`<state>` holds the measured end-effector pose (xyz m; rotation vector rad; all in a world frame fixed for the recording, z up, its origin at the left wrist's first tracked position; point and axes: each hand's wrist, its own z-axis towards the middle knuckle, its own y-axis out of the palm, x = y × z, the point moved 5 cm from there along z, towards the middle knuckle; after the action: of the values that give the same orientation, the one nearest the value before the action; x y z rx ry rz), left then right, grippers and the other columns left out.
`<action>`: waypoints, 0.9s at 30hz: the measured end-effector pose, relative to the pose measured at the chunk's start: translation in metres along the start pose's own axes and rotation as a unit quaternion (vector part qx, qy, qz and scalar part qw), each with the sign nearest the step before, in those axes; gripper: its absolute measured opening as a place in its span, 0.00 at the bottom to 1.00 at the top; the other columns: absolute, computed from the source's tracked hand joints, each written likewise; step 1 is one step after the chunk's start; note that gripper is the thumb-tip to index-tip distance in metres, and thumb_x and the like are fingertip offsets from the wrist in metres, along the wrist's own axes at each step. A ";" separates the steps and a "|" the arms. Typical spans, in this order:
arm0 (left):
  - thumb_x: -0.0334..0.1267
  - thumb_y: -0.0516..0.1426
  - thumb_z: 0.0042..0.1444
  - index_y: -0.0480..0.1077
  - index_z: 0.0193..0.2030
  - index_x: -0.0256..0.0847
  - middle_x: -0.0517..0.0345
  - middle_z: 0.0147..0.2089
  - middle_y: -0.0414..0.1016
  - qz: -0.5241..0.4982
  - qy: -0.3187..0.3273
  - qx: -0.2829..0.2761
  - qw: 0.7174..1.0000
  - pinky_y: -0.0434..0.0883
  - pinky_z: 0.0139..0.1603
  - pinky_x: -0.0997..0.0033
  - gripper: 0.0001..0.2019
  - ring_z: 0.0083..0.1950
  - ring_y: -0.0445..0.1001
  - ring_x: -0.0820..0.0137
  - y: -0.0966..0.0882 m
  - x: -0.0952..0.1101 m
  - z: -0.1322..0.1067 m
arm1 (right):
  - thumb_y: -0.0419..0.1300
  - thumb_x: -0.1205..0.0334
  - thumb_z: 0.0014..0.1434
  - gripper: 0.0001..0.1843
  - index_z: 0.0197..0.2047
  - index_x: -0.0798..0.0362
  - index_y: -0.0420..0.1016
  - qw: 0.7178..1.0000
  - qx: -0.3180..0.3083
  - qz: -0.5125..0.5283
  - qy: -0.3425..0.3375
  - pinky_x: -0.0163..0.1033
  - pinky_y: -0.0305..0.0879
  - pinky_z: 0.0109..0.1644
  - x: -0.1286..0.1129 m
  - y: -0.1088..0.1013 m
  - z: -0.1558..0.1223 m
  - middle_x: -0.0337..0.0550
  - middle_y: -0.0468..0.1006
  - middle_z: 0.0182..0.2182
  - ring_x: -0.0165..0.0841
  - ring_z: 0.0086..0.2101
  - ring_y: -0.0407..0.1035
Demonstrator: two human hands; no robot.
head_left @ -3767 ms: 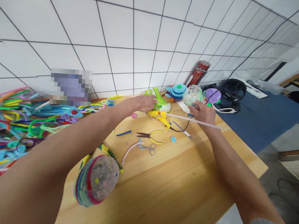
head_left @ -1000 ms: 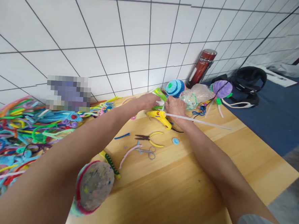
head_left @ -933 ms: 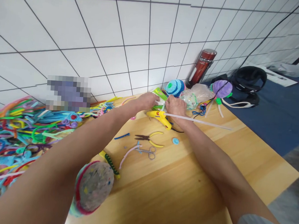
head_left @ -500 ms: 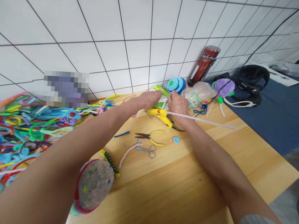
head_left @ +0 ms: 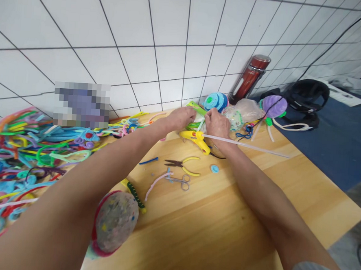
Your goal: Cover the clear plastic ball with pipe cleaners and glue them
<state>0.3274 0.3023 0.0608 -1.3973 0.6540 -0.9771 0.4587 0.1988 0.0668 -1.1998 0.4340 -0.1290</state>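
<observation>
Near the wall, a green and white plastic packet [head_left: 197, 108] lies between my two hands. My left hand [head_left: 182, 118] has its fingers curled in at the packet's left edge. My right hand [head_left: 218, 124] pinches at its right edge, where a pale strip shows; the fingertips are partly hidden. Just in front of them a yellow hot glue gun [head_left: 195, 141] lies on the table, a long translucent glue stick [head_left: 247, 144] sticking out over my right wrist. A blue coiled pipe-cleaner piece [head_left: 215, 102] sits behind my right hand.
Yellow-handled pliers [head_left: 178, 164], small scissors [head_left: 180, 180], a blue disc [head_left: 214, 169] and a green-yellow cutter [head_left: 135, 195] lie on the wooden table [head_left: 199, 234]. Pipe cleaners [head_left: 35, 150] heap at left. A round grey-bottomed container [head_left: 117, 222] is near my left forearm; a red thermos [head_left: 251, 79] stands by the wall.
The view has shifted slightly. My hands stay at the green packet, with more of it showing between them; the tools on the table have not moved.
</observation>
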 end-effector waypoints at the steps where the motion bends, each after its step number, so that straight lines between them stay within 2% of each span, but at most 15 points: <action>1: 0.30 0.54 0.67 0.77 0.43 0.41 0.51 0.48 0.83 -0.002 -0.002 0.003 1.000 0.72 0.48 0.65 0.10 0.49 0.80 0.61 -0.001 0.001 0.000 | 0.52 0.61 0.77 0.15 0.56 0.51 0.79 1.000 0.001 -0.001 -0.004 0.45 0.64 0.45 0.000 0.000 0.000 0.55 0.88 0.48 0.48 0.46 0.81; 5: 0.28 0.53 0.68 0.77 0.47 0.40 0.49 0.49 0.83 -0.010 -0.013 0.022 1.000 0.70 0.47 0.66 0.11 0.47 0.79 0.62 -0.002 0.002 0.000 | 0.52 0.61 0.77 0.16 0.57 0.51 0.79 1.000 -0.001 -0.007 -0.011 0.45 0.64 0.44 0.000 0.001 -0.001 0.55 0.88 0.48 0.47 0.45 0.80; 9: 0.28 0.50 0.73 0.76 0.52 0.38 0.45 0.54 0.82 -0.023 -0.044 0.055 0.997 0.71 0.52 0.65 0.13 0.52 0.80 0.61 -0.003 -0.003 0.000 | 0.52 0.61 0.77 0.16 0.57 0.51 0.80 1.000 0.000 -0.017 -0.019 0.45 0.63 0.44 -0.002 -0.001 -0.003 0.55 0.88 0.49 0.48 0.46 0.80; 13: 0.32 0.49 0.75 0.75 0.56 0.37 0.44 0.55 0.83 -0.034 -0.078 0.080 0.993 0.72 0.54 0.64 0.13 0.54 0.81 0.59 -0.007 -0.008 0.000 | 0.54 0.62 0.76 0.16 0.57 0.49 0.82 0.998 0.014 0.006 -0.066 0.44 0.62 0.43 -0.008 -0.007 -0.006 0.52 0.85 0.54 0.48 0.50 0.79; 16: 0.33 0.49 0.75 0.75 0.56 0.37 0.44 0.54 0.83 -0.038 -0.095 0.092 0.990 0.72 0.53 0.63 0.14 0.54 0.81 0.59 -0.010 -0.007 -0.002 | 0.55 0.60 0.76 0.16 0.55 0.48 0.84 0.996 0.010 0.025 -0.085 0.44 0.64 0.45 -0.012 -0.010 -0.007 0.51 0.85 0.55 0.47 0.52 0.78; 21: 0.36 0.51 0.75 0.76 0.56 0.42 0.49 0.54 0.85 -0.040 -0.104 0.092 0.989 0.72 0.52 0.62 0.13 0.53 0.81 0.59 -0.014 -0.002 -0.004 | 0.63 0.55 0.71 0.14 0.55 0.49 0.85 0.996 -0.017 0.027 -0.087 0.46 0.67 0.48 -0.014 -0.009 -0.006 0.50 0.86 0.52 0.48 0.50 0.79; 25: 0.35 0.50 0.75 0.76 0.56 0.43 0.50 0.53 0.85 -0.035 -0.096 0.077 0.992 0.73 0.53 0.62 0.14 0.53 0.82 0.59 -0.015 0.000 -0.005 | 0.59 0.59 0.72 0.13 0.49 0.48 0.86 0.996 -0.023 0.017 -0.089 0.46 0.69 0.48 -0.014 -0.009 -0.006 0.50 0.86 0.50 0.47 0.49 0.79; 27: 0.34 0.52 0.73 0.76 0.58 0.44 0.51 0.57 0.84 -0.031 -0.080 0.066 0.994 0.74 0.56 0.62 0.14 0.57 0.81 0.59 -0.015 -0.001 -0.006 | 0.61 0.57 0.72 0.13 0.51 0.48 0.86 0.996 -0.028 0.013 -0.087 0.47 0.71 0.49 -0.014 -0.010 -0.006 0.50 0.86 0.51 0.48 0.50 0.79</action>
<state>0.3197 0.3015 0.0747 -1.3686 0.4211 -0.9294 0.4446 0.1947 0.0777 -1.2481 0.3014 0.0112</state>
